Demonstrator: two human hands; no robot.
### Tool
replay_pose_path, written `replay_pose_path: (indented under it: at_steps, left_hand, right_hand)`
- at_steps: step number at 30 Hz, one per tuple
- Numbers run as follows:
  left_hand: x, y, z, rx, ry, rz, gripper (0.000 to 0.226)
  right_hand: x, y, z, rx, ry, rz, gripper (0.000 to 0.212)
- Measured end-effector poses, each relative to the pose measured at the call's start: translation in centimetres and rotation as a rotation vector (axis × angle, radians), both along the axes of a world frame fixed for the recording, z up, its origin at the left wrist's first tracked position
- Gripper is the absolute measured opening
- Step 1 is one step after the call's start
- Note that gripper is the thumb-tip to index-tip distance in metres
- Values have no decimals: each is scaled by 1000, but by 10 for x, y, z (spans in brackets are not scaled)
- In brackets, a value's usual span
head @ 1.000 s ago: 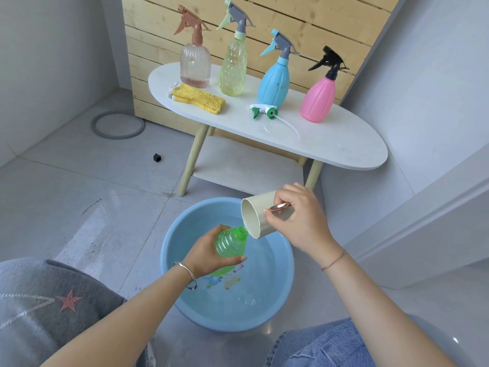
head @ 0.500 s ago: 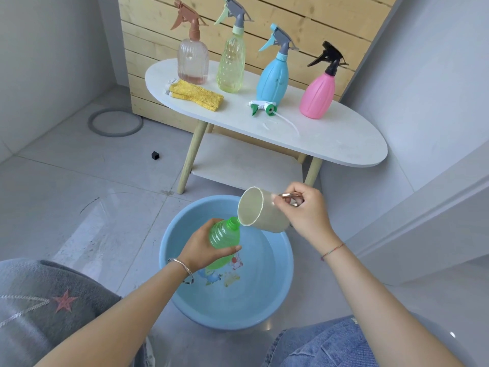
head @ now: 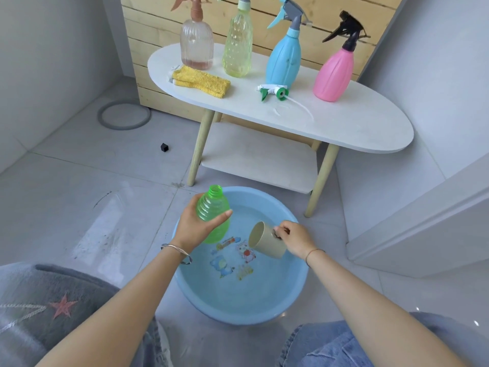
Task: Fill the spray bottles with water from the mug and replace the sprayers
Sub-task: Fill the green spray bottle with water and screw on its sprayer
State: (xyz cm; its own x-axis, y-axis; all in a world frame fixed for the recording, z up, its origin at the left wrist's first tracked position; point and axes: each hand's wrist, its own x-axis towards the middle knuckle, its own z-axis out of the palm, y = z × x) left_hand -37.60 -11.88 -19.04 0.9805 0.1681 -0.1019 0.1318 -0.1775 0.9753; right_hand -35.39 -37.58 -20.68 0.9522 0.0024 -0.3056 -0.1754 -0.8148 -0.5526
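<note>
Spray bottles (head: 283, 62): four stand on the table (head: 370, 123), left hand (head: 194, 230) grips one green bottle (head: 211, 207), right hand (head: 297, 239) grips one mug (head: 267, 245).

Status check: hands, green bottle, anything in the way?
Left hand grips green bottle, uncapped, above basin edge. Right hand holds mug by its handle, tilted. Green sprayer on table, nothing blocking it.

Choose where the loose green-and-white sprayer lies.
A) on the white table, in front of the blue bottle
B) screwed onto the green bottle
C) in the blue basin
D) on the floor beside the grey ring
A: the sprayer lies on the white table just in front of the blue bottle; the green bottle has a bare, open neck.
</note>
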Motion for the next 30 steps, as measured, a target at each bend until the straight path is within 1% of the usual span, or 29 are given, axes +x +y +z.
replay_pose_path:
  at_steps: [3,5,7,8,11,13,19,22,24,26,28,30]
  left_hand:
    - [1,2,-3,15,0,2,58]
    - [2,3,-4,15,12,8,63]
    - [3,5,-5,21,14,20,68]
    - [4,5,-6,26,17,27,68]
    - [5,5,-7,40,12,36,56]
    - [6,5,-10,51,10,41,50]
    - [6,4,-13,55,16,36,52]
    - [7,5,-14,52,14,39,50]
    - [7,6,-14,51,15,42,50]
    - [7,6,-14,48,17,47,50]
    - [6,6,-13,46,13,50,49]
    - [5,6,-11,34,6,52,49]
  right_hand:
    - [-6,8,-25,-141,47,71,30]
    - [-11,9,-42,-228,37,113,23]
    - [-17,9,-53,-273,24,134,20]
    - [-18,8,-58,-288,28,141,20]
    - [-19,8,-69,-329,32,165,18]
    - [-18,10,-73,-325,32,178,17]
    - [-21,16,-80,-299,84,206,18]
    - [-22,18,-81,-245,139,179,21]
    - [-24,19,-80,-161,171,113,29]
    - [-25,17,-77,-19,181,-9,34]
    - [-27,16,-69,135,186,-143,34]
    - [-30,15,-61,252,183,-233,36]
